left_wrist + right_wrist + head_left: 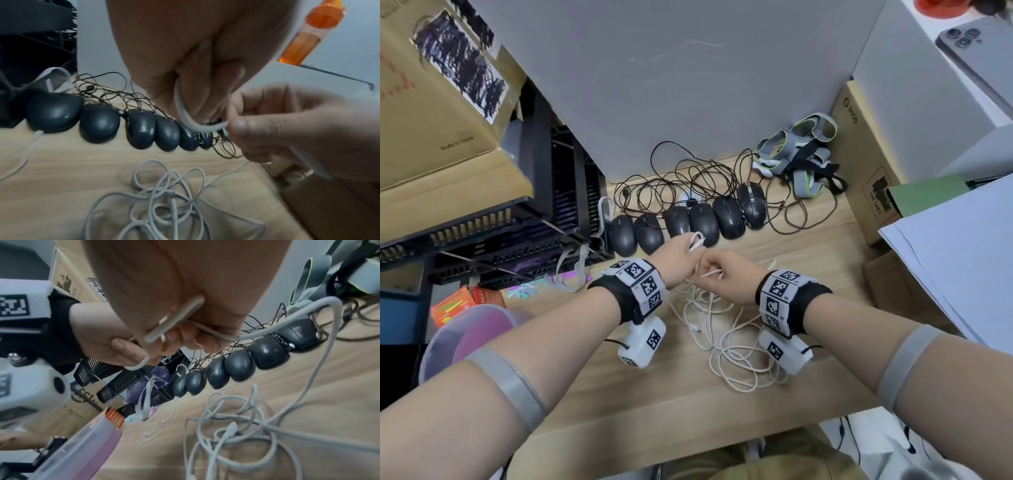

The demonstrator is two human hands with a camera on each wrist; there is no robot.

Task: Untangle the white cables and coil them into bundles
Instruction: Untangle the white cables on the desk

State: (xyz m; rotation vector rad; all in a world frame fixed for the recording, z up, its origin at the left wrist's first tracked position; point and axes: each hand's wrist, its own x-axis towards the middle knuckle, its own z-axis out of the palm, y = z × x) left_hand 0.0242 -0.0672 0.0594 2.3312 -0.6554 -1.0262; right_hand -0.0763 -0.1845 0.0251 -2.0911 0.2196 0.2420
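Note:
A tangle of white cables lies on the wooden desk below my wrists; it also shows as the cable tangle and the cable heap. My left hand is raised above the desk with its fingers curled round a small loop of white cable. My right hand is right beside it and pinches the same cable, with a white plug end sticking out between its fingers. A strand runs from the hands down to the tangle.
Several black mice with dark tangled cords line the desk behind my hands. Grey straps lie back right. Black trays and a cardboard box stand left, a plastic tub near left, boxes and papers right.

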